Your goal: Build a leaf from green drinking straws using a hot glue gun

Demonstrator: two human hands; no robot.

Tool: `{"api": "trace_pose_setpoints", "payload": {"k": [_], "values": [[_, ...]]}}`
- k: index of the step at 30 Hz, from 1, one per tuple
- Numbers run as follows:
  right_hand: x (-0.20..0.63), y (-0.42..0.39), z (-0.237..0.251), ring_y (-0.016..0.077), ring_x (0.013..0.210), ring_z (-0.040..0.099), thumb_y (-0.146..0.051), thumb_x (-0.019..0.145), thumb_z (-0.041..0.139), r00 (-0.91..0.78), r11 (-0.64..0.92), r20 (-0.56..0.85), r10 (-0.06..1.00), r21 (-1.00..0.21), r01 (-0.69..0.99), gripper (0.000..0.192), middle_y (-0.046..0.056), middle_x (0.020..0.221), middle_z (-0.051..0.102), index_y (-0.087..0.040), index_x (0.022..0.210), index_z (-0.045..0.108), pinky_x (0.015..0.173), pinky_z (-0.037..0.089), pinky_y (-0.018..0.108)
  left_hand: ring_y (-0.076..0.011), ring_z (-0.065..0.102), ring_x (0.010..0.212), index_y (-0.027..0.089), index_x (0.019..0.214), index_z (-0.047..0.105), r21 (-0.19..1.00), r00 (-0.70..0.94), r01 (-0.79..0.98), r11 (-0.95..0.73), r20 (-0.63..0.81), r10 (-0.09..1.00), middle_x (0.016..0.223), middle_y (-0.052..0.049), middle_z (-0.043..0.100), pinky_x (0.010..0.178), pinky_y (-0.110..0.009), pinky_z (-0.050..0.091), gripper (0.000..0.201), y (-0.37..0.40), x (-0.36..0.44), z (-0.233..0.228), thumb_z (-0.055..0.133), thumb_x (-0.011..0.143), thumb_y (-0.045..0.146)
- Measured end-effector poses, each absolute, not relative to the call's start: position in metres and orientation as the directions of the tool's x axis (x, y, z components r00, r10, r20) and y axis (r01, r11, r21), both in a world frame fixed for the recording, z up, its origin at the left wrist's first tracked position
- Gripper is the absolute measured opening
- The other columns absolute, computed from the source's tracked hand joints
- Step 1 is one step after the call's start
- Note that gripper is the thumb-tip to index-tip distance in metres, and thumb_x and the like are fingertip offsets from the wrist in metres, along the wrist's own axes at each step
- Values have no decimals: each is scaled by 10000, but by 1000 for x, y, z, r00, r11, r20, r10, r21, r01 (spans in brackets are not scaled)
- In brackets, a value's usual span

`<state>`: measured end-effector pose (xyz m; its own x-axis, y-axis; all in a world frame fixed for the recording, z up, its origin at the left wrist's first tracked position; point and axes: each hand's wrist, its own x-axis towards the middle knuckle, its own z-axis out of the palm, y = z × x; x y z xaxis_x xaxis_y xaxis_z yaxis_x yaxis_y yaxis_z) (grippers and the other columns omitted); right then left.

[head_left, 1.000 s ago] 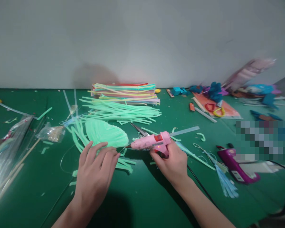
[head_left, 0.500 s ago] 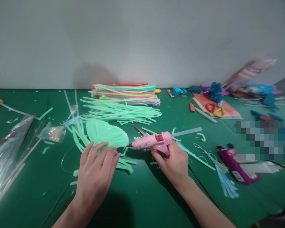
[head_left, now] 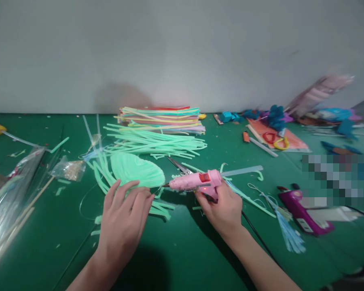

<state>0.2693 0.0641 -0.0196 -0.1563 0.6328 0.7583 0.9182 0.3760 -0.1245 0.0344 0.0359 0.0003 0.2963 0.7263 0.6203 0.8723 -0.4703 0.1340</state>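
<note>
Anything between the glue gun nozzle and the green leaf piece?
Nothing visible. The pink glue gun in the right hand points its nozzle at the edge of the green leaf piece, gap clear. The left hand rests on the leaf's near edge, beside the nozzle.

The left hand point(head_left: 123, 218) lies palm down, fingers spread and pointing away, forearm reaching in from below. The right hand point(head_left: 223, 210) is curled closed in a grip, its forearm slanting in from the lower right.

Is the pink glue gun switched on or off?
On: a small red light glows on the pink glue gun, just above the right hand gripping its handle.
</note>
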Motion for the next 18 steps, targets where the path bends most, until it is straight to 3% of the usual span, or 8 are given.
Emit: {"api": "trace_pose_setpoints", "payload": {"k": [18], "values": [[269, 63, -21, 165, 550, 591, -262, 860, 590, -138, 376, 761, 634, -148, 915, 109, 31, 683, 646, -207, 804, 514, 510, 430, 249, -310, 645, 1020, 166, 909, 625, 115, 309, 877, -467, 610, 730, 881, -58, 740, 1030, -557, 401, 47, 36, 35, 1, 625, 882, 127]]}}
